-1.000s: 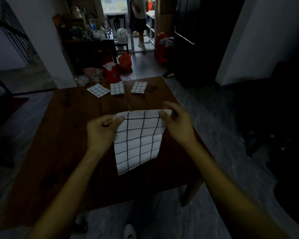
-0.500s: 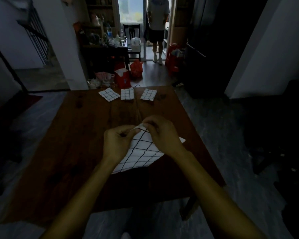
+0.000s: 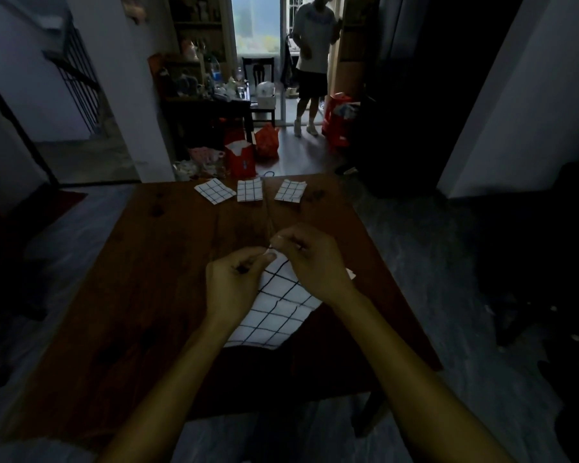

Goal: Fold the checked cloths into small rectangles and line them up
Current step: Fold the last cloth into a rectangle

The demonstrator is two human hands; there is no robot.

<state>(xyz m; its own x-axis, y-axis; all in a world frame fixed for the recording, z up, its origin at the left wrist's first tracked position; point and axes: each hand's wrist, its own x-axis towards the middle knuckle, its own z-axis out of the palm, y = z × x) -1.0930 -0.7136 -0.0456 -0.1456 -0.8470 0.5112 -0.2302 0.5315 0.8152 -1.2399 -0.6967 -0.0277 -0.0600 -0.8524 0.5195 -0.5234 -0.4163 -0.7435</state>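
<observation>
So from the head camera, the white cloth with the thin dark grid lines [image 3: 274,309] is the one being worked on. It's partly doubled over, with its top drawn up to a point and the rest fanning out toward the near edge of the dark reddish-brown wooden counter [image 3: 168,272]. The grid lines run diagonally across it, so it sits skewed instead of square to the counter edge.

Both hands meet right at that top point. The left hand [image 3: 233,282] has its fingers curled in and pinches the cloth's upper corner from the left. The right hand [image 3: 310,262] is curled over the same spot from the right, gripping the cloth edge just beside the left thumb. The two hands are practically touching each other, and the body of the cloth hangs out below and between the wrists.

Along the far edge of the counter are three small folded checked rectangles: the left folded cloth [image 3: 214,191], turned at an angle, the middle folded cloth [image 3: 249,190], fairly straight, and the right folded cloth [image 3: 291,190], slightly tilted. They're near each other in a rough row, well apart from the hands.

Hard to see stuff: the right hand covers most of the cloth's right side, only a small white bit pokes out past the wrist. Lighting is really dim, so I can't tell how many layers the fold has. Past the counter, a standing person [image 3: 313,61] in a pale top is in the doorway, head cut off by the frame.
</observation>
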